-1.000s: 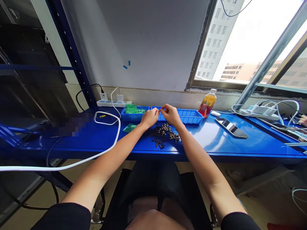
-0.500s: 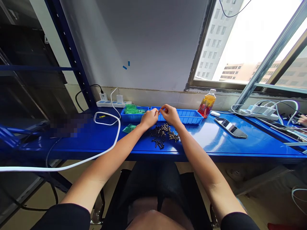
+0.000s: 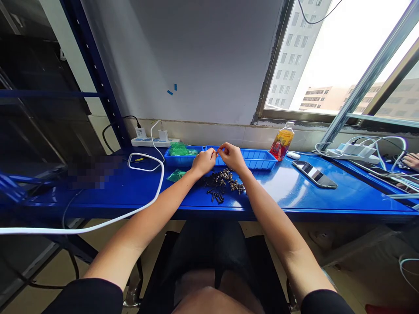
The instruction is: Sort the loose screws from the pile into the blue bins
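— What lies at the center?

— A loose pile of small screws [image 3: 221, 176], dark and brassy, lies on the blue counter [image 3: 278, 194], just in front of two bare hands; a few longer black screws [image 3: 216, 196] lie at its near edge.

— And the hands?

— The left hand [image 3: 203, 161] and right hand [image 3: 231, 157] come together above the pile's far side, fingers curled in, fingertips meeting or nearly so. Whether either grip closes on a piece is too small to tell.

— What stands around them?

— Behind the left hand, a blue bin [image 3: 180, 162] holds green plastic bags [image 3: 181, 149]; a green packet [image 3: 176, 175] lies in front of it. Behind the right hand stretches a ribbed blue tray [image 3: 260, 163], a bottle of red drink [image 3: 282, 141] upright by its right end.

— Farther out?

— A phone [image 3: 314, 174] lies flat to the right, near a small white object [image 3: 293, 155]. A white power strip [image 3: 153, 142] sits along the wall at left, and at the far right edge, another person's hand [image 3: 413, 161] shows beside tangled cables.
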A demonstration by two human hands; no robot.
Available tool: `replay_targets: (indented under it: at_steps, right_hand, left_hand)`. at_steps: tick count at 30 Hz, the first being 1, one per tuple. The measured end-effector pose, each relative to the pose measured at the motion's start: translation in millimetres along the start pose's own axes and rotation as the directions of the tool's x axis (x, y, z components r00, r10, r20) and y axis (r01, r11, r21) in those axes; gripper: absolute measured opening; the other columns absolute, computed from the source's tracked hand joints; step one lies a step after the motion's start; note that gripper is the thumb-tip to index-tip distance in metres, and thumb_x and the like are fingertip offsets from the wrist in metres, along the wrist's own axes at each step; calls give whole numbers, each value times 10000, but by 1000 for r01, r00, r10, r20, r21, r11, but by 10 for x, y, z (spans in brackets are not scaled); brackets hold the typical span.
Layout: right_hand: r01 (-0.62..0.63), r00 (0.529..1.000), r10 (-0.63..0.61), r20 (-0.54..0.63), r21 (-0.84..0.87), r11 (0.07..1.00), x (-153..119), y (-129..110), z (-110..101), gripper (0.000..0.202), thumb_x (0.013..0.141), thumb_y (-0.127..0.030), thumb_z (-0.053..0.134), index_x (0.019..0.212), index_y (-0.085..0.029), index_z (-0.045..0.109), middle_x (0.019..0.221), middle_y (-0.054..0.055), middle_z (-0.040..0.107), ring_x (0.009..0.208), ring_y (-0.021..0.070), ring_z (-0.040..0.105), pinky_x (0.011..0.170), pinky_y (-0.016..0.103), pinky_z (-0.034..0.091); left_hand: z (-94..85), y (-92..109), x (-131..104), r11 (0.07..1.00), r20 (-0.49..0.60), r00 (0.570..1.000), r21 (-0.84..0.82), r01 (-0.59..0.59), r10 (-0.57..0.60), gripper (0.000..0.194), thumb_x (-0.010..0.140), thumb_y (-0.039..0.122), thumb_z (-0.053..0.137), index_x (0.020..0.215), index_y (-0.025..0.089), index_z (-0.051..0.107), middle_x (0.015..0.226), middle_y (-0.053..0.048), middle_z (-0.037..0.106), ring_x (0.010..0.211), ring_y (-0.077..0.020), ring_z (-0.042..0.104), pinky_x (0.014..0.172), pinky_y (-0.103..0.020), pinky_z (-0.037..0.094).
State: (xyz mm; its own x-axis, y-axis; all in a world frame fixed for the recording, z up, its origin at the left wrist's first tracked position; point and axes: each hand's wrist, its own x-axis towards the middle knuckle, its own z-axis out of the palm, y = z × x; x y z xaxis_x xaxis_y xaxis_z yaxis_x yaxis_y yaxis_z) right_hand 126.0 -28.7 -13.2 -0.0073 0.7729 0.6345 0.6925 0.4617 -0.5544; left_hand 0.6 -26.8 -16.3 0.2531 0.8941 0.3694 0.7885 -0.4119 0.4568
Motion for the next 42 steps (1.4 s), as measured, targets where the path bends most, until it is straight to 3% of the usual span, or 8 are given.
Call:
replay_targets:
  at_steps: [42]
  right_hand:
    - [-5, 1000, 5, 4, -13, 1000, -7, -10, 3, 86, 723, -203, 506, 650, -202, 552, 441, -75, 421, 465, 99, 375, 502, 222, 262]
  left_hand:
    - [23, -18, 6, 1000, -3, 1000, -1, 3, -3, 308, 924, 285, 318, 953, 195, 611, 809, -65, 698, 788, -217, 640, 678, -283, 437]
